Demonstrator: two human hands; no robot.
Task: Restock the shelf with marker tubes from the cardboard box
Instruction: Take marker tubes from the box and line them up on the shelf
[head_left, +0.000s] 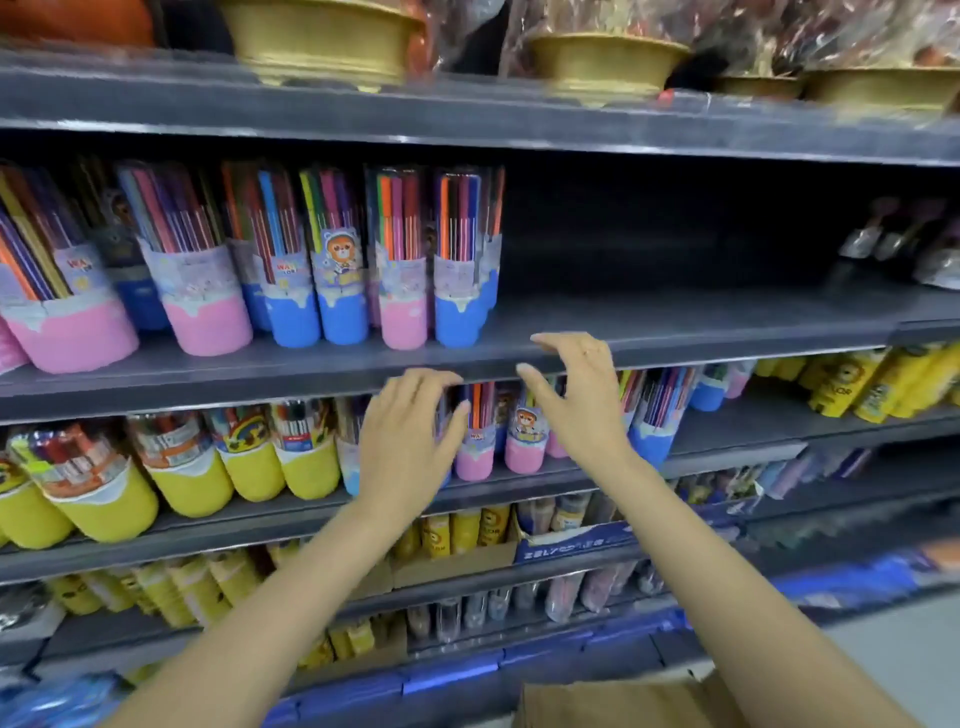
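Both grips empty, fingers loose: left hand (410, 431) and right hand (582, 395) reach at marker tubes (475, 436) on the lower shelf (727, 441). Cardboard box (623, 701) sits below. Risk: a careless grab topples neighbouring tubes.

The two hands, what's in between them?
In the head view, pink-bottomed marker tubes stand on the lower shelf between the left hand and the right hand. Neither hand holds one.

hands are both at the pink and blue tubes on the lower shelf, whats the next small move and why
Probably close the left hand round a tube: both hands look empty, the right hand open beside it, and the shelf above is bare on its right half.
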